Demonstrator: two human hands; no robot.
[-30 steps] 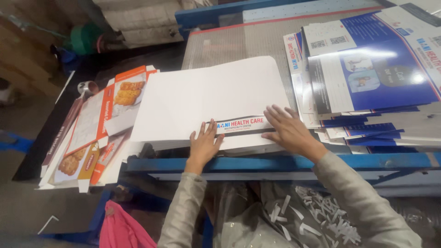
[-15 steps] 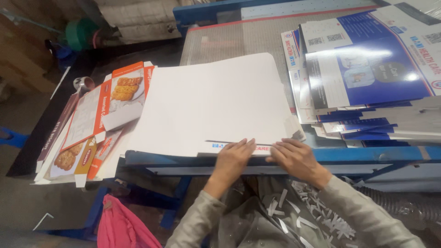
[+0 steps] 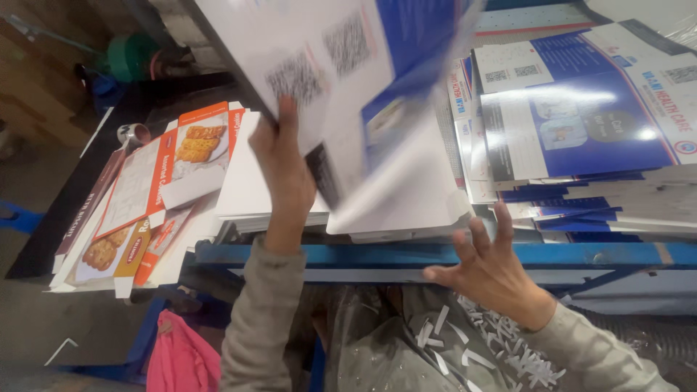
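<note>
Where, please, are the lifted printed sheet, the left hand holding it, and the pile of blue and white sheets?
Printed sheet (image 3: 341, 65), head view, on its white face.
Left hand (image 3: 284, 167), head view, on the back of the hand.
Pile of blue and white sheets (image 3: 581, 123), head view, on the top sheet's blue panel.

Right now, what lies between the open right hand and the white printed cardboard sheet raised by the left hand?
In the head view, between the right hand and the raised sheet lie the blue metal table edge and the white sheet stack.

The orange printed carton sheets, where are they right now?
In the head view, the orange carton sheets lie at the left, beside the white sheet stack, left of the raised left hand.
</note>
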